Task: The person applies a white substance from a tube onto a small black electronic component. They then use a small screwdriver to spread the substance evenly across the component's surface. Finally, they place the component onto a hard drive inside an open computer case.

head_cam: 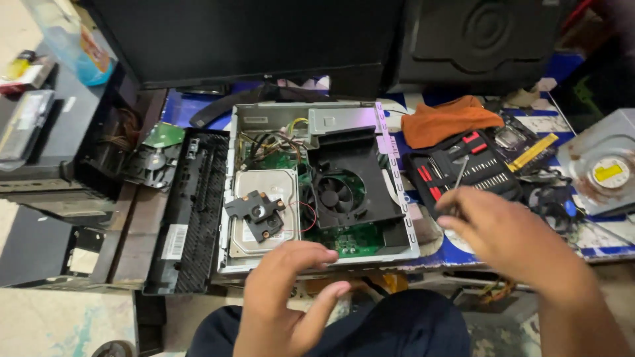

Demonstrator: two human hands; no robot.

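Note:
An opened small desktop computer case (397,178) lies flat in front of me. Inside are a silver hard drive (264,185) with a black bracket (256,213) on top, a black fan shroud with fan (340,192) and a green circuit board (344,239). My left hand (288,291) hovers at the case's near edge, fingers curled apart, holding nothing. My right hand (503,238) is to the right of the case, gripping a thin metal screwdriver (459,173) whose shaft points up over a black bit kit (463,168).
A black case cover (192,211) lies left of the case. An orange cloth (450,119) sits behind the kit, an optical drive (605,168) at far right, a dark monitor (251,39) at the back. More black panels (40,244) are at the left.

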